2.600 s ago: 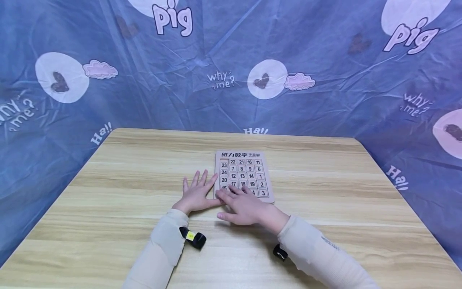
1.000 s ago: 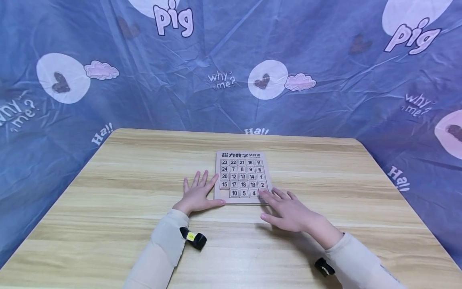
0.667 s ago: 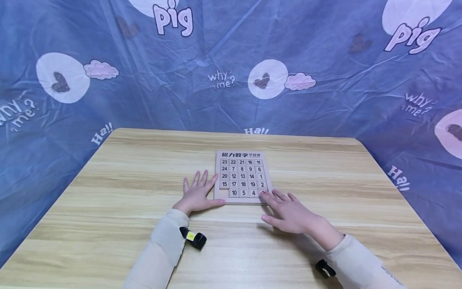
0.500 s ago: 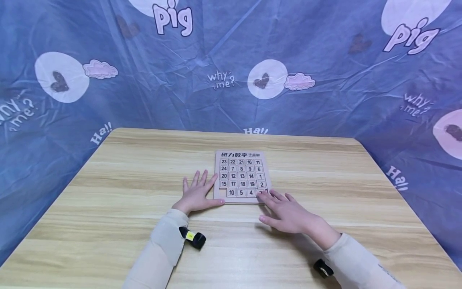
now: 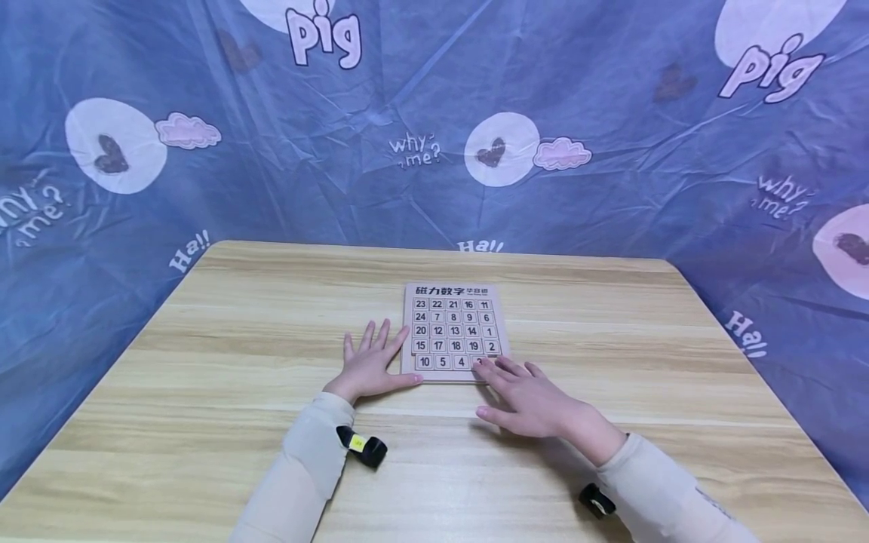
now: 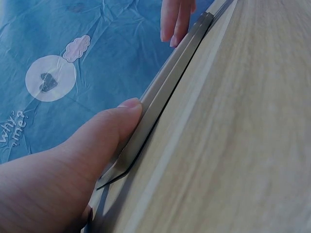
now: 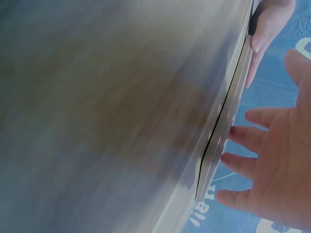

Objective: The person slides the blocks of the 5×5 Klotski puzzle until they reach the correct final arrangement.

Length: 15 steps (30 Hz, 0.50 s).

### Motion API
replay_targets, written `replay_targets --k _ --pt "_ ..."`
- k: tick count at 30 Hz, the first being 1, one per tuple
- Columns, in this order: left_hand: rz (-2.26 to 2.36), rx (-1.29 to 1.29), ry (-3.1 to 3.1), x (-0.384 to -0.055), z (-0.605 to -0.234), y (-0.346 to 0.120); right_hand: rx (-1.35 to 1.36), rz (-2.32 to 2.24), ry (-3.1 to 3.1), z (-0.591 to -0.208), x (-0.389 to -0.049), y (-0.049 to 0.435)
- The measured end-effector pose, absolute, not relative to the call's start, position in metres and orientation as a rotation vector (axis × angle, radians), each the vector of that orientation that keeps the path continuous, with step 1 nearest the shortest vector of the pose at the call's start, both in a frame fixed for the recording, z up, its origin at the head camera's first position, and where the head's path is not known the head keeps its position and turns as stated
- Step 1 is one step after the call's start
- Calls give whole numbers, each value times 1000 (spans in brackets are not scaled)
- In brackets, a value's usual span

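A number sliding puzzle (image 5: 451,291) lies flat on the table, its numbered tiles in rows under a printed title. My left hand (image 5: 370,369) spreads its fingers along the puzzle's left side. In the left wrist view its thumb (image 6: 129,108) rests on the near corner of the frame. My right hand (image 5: 532,403) reaches in from the lower right, an extended fingertip on the 3 tile (image 5: 479,360) and partly covering it. Tile 10 (image 5: 424,362) sits at the left of the bottom row; that row's right end is behind my fingers.
The wood-grain table (image 5: 258,317) has a far edge just before a blue printed cloth (image 5: 366,188). Each wrist bears a small black device; the left device (image 5: 363,446) has a yellow label.
My right hand first moved right, from the bottom row's left part to its right end. Since then the bottom row, 10 to 3, has slid left under its fingertip. My left hand stayed still.
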<state>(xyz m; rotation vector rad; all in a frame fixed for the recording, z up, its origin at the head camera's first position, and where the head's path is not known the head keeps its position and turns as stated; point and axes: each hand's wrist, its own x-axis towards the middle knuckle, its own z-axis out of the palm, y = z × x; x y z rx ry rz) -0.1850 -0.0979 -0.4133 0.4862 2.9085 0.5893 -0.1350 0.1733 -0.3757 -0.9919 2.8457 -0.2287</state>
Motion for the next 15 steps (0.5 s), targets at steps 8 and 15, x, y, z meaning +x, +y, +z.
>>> replay_targets --k 8,15 --pt "579 483 2916 -184 -413 -98 -1018 -217 2842 -375 -136 167" --pt "572 481 2910 -184 -412 -97 -990 -281 2810 -369 -144 170"
